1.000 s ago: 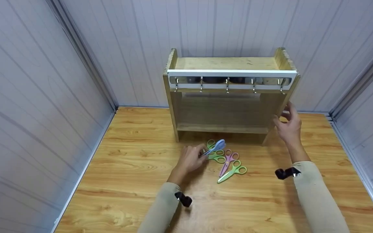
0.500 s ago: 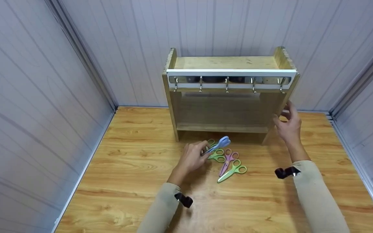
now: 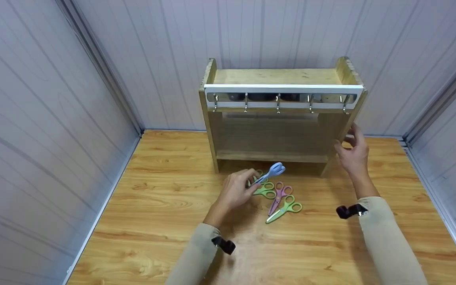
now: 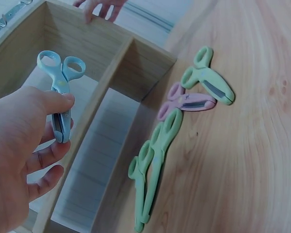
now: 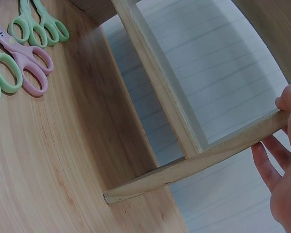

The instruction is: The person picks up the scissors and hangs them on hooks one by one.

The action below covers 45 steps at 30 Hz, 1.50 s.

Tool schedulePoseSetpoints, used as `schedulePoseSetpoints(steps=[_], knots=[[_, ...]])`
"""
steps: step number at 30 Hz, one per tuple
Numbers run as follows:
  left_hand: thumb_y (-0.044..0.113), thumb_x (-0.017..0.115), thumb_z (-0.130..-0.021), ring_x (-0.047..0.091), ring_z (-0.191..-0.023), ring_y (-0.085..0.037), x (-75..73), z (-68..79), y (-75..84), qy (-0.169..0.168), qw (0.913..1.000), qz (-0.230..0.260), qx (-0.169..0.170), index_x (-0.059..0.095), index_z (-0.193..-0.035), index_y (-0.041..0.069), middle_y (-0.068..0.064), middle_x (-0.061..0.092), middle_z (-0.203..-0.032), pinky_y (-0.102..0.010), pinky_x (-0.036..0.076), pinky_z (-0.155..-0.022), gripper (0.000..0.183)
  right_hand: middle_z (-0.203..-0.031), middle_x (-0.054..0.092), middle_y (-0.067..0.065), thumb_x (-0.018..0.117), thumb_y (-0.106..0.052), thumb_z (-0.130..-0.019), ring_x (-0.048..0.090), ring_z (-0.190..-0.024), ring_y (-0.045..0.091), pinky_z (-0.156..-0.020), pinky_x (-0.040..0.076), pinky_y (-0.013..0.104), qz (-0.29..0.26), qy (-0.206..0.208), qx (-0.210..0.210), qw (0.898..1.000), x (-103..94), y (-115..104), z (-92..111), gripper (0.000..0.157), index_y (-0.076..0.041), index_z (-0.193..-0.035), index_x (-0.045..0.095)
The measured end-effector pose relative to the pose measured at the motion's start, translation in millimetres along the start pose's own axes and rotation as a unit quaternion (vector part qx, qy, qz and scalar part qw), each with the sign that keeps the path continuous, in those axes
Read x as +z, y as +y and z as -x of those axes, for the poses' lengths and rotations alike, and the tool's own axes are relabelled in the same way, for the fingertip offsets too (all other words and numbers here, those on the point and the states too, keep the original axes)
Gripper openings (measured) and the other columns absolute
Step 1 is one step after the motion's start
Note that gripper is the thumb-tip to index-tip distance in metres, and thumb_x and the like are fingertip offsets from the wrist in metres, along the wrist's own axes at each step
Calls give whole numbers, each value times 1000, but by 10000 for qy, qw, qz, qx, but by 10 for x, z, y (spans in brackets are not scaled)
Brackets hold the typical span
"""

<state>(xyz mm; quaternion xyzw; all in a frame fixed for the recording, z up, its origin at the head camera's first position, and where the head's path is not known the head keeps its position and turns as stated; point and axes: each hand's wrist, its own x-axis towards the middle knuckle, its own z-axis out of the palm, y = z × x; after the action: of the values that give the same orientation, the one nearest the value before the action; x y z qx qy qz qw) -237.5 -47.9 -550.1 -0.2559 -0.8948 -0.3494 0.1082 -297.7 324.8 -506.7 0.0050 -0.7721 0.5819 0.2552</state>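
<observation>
My left hand [image 3: 236, 190] pinches a pair of light-blue scissors [image 4: 61, 86] by the blades, between thumb and fingers, with the handle loops pointing away from the palm. The scissors are held above the floor, in front of a small wooden shelf [image 3: 271, 156]. At the shelf's right side my right hand [image 3: 354, 156] grips the edge of the side panel [image 5: 218, 154], thumb on one face and fingers on the other. Below the blue pair lie pink scissors [image 3: 279, 196], green scissors [image 3: 285, 209] and two more green pairs [image 4: 157, 155], partly hidden by my left hand in the head view.
Across the shelf's upper front runs a white rail [image 3: 283, 87] with several metal hooks [image 3: 278, 103]. Pale panelled walls [image 3: 164, 71] stand behind and on both sides. The floor [image 3: 156, 221] is wood-grained.
My left hand has lifted the blue scissors slightly, and their handles have swung up and to the right. My right hand stays on the side panel.
</observation>
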Motion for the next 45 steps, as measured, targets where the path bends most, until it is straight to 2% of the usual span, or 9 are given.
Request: schedulePoseSetpoints(steps=[4, 7, 14, 23, 31, 36, 39, 42, 45], knots=[[17, 84, -101, 76, -78, -28, -42, -5, 42, 33, 9999, 131, 31, 79, -113, 15, -3, 80, -91, -24, 44, -69, 13, -119, 60, -18, 72, 6, -98, 67, -102, -4, -79, 58, 8, -67, 25, -10, 10000, 3, 0, -1, 68, -6, -163, 55], [18, 84, -101, 76, -79, -29, -70, -10, 65, 73, 9998, 181, 66, 78, -112, 15, -3, 80, -92, -24, 44, -69, 13, -120, 60, -17, 71, 6, -98, 67, -102, -5, -79, 58, 8, -68, 33, -2, 10000, 3, -1, -1, 68, -6, -163, 54], [20, 85, -101, 72, -76, -20, -137, -11, 107, 175, 9994, 282, 116, 78, -112, 14, -3, 79, -89, -22, 46, -68, 14, -118, 60, -15, 71, 7, -98, 68, -101, -4, -79, 59, 9, -119, 34, -37, 9999, 6, 0, -5, 67, -4, -162, 55], [18, 82, -104, 75, -79, -29, -213, -33, 151, 229, 9968, 671, 373, 78, -112, 10, -7, 76, -90, -21, 51, -70, 12, -125, 60, -10, 72, 5, -99, 66, -102, -3, -80, 57, 7, 0, -22, -7, 10000, -11, 0, -15, 69, -7, -165, 53], [16, 82, -103, 71, -76, -23, -287, -38, 186, 270, 9953, 790, 500, 77, -112, 9, -8, 75, -89, -20, 51, -69, 13, -127, 59, -11, 71, 2, -100, 65, -104, -1, -79, 56, 7, 82, -68, 9, 9999, -22, 1, 0, 70, -11, -166, 52], [17, 83, -103, 69, -76, -16, -359, -36, 201, 286, 9958, 780, 388, 76, -113, 9, -6, 76, -89, -25, 55, -70, 13, -125, 58, -10, 72, 3, -100, 66, -103, -2, -79, 57, 7, 45, -52, 1, 10000, -12, -3, 1, 69, -9, -165, 53], [17, 82, -104, 66, -77, -13, -400, -33, 205, 306, 9959, 779, 340, 77, -113, 10, -6, 76, -90, -33, 60, -71, 13, -123, 58, -12, 72, 4, -99, 66, -103, -2, -78, 57, 8, -9, -27, 7, 10000, -5, -3, 3, 69, -8, -164, 54], [17, 82, -104, 66, -78, -12, -435, -29, 201, 348, 9950, 861, 361, 77, -113, 9, -8, 76, -90, -40, 63, -71, 13, -123, 59, -12, 73, 5, -99, 66, -103, -1, -78, 57, 8, -20, -3, 19, 10000, -3, -1, 4, 69, -8, -164, 54], [16, 81, -104, 65, -78, -13, -470, -20, 188, 416, 9938, 955, 376, 77, -113, 7, -10, 76, -90, -43, 63, -71, 14, -125, 59, -9, 73, 4, -100, 66, -104, 0, -79, 56, 8, 30, -34, 42, 10000, -1, -4, 8, 69, -9, -166, 53]])
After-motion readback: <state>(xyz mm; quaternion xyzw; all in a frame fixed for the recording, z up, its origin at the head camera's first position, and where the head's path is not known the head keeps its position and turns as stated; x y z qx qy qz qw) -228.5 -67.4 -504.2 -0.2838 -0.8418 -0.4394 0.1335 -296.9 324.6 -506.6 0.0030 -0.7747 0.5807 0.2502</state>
